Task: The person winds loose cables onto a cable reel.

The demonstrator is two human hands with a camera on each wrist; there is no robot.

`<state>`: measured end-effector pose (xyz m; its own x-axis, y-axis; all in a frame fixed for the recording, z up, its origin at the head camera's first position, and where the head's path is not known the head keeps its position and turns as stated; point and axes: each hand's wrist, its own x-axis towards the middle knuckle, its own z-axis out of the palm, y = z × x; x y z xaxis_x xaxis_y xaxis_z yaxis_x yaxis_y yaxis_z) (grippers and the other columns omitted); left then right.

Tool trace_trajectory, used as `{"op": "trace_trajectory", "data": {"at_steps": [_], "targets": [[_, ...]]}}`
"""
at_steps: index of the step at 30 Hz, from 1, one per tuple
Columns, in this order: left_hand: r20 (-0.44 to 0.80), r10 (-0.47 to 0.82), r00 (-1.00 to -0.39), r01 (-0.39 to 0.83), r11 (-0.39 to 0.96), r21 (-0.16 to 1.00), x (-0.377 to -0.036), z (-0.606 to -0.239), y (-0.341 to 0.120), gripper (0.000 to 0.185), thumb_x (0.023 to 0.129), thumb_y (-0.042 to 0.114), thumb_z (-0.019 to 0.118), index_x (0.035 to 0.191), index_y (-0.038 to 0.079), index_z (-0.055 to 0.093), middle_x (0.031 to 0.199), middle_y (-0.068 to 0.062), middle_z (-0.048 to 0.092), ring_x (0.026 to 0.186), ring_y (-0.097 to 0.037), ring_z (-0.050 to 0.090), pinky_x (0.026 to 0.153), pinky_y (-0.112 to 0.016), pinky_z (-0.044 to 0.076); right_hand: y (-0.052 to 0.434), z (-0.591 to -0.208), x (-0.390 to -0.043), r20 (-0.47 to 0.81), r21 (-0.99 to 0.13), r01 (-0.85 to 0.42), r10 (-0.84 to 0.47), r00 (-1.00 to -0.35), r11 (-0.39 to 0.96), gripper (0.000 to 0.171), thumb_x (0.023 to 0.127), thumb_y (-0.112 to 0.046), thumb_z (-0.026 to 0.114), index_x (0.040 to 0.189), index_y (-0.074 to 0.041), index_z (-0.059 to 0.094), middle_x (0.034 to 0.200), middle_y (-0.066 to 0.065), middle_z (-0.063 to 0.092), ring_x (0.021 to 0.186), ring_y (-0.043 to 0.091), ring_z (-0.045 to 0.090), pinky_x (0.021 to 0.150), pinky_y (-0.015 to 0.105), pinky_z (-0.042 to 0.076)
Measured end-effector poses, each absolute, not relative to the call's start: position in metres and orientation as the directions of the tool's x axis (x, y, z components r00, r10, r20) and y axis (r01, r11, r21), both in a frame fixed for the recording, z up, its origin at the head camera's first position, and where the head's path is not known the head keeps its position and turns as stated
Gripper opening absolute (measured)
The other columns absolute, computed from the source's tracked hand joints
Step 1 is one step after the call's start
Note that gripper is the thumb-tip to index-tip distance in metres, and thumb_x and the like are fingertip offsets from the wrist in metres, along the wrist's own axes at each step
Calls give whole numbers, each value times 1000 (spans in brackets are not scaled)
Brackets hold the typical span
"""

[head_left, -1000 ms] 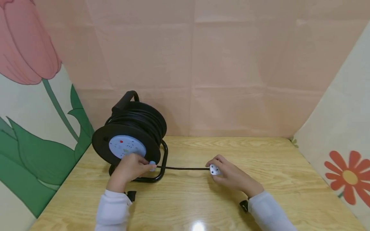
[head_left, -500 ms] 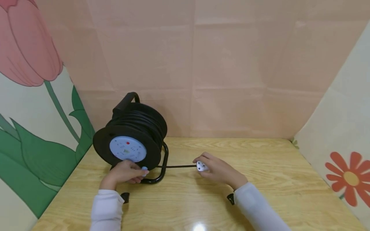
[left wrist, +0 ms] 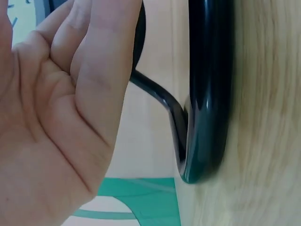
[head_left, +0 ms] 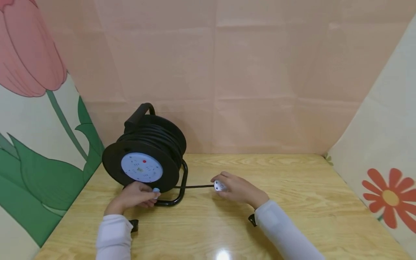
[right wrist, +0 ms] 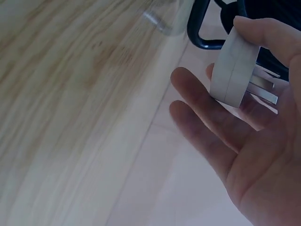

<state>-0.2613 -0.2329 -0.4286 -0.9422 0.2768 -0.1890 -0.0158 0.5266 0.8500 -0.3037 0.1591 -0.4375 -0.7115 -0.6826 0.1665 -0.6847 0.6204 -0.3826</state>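
Observation:
A black cable reel [head_left: 112, 164] wound with black cable stands at the left of the table in the head view. Its front has a pale blue socket panel [head_left: 142, 167] with a red button. My left hand [head_left: 134, 196] pinches the small light blue knob [head_left: 156, 190] low on the reel's face; in the left wrist view the palm hides the knob. To the right, my right hand [head_left: 239, 190] holds a white plug [head_left: 219, 185] by its sides. Metal prongs [right wrist: 263, 89] point toward the palm in the right wrist view. Black cable [head_left: 198, 186] runs straight from plug to reel.
The reel rests on a black tubular stand [head_left: 182, 193], with a carrying handle [head_left: 138, 115] on top. Beneath is a light wood table [head_left: 308, 224]. A pink backdrop [head_left: 260, 90] closes the back, with flower-printed panels [head_left: 390, 137] at both sides.
The right hand has moved left with the plug, and the exposed cable is shorter. The left hand has carried the knob leftward along the reel's bottom, turning the reel clockwise.

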Motion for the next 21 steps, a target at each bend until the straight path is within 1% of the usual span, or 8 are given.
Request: {"op": "trace_trajectory", "data": {"at_steps": [3,6,9,12,15,18,21], "targets": [[-177,229,-957,-18,562,827,-258,-427,-239,37,89,36,76,91,-2,74,82,-8,73,76,-21,71,71,-38,60,151,-438,-306,142,-384,-673,-680,-719,632,41,99,-32,66,134,-12,62,118,-2,61,91,9,58,75,29,52],[-156,162,-974,-24,612,790,-255,-425,-246,34,85,36,79,83,2,74,75,-5,71,71,-19,69,67,-36,59,139,-439,-309,134,-383,-677,-687,-714,629,44,98,-37,66,135,-13,62,119,-1,63,92,9,58,77,31,52],[-132,97,-987,-35,663,748,-253,-424,-253,33,82,37,81,76,6,73,69,-3,70,66,-17,66,63,-32,54,127,-439,-311,134,-385,-682,-693,-708,622,45,97,-35,68,136,-12,62,121,1,64,93,10,59,78,31,52],[-106,65,-992,-28,712,701,-251,-423,-258,33,82,39,80,72,9,72,66,-1,68,63,-15,62,60,-30,48,117,-439,-311,98,-406,-664,-692,-715,628,48,96,-31,70,138,-11,60,127,5,63,96,10,59,81,30,53],[-93,45,-995,-32,724,689,-249,-423,-262,33,82,41,80,75,10,73,66,0,69,64,-15,62,60,-30,47,109,-441,-312,57,-404,-652,-693,-718,642,50,95,-29,72,139,-9,59,128,7,63,98,10,60,85,30,53],[-83,41,-996,-29,710,704,-249,-424,-265,33,83,41,80,79,9,75,67,0,70,65,-16,64,60,-30,49,103,-442,-311,35,-392,-639,-684,-729,661,52,94,-29,73,139,-8,58,128,7,64,100,11,61,87,31,53],[-73,41,-997,-24,698,716,-250,-424,-268,33,84,41,80,83,9,76,69,0,70,67,-16,66,62,-31,52,99,-444,-310,38,-362,-635,-669,-742,683,52,93,-30,75,137,-9,60,126,6,65,100,13,62,87,33,53]]}}
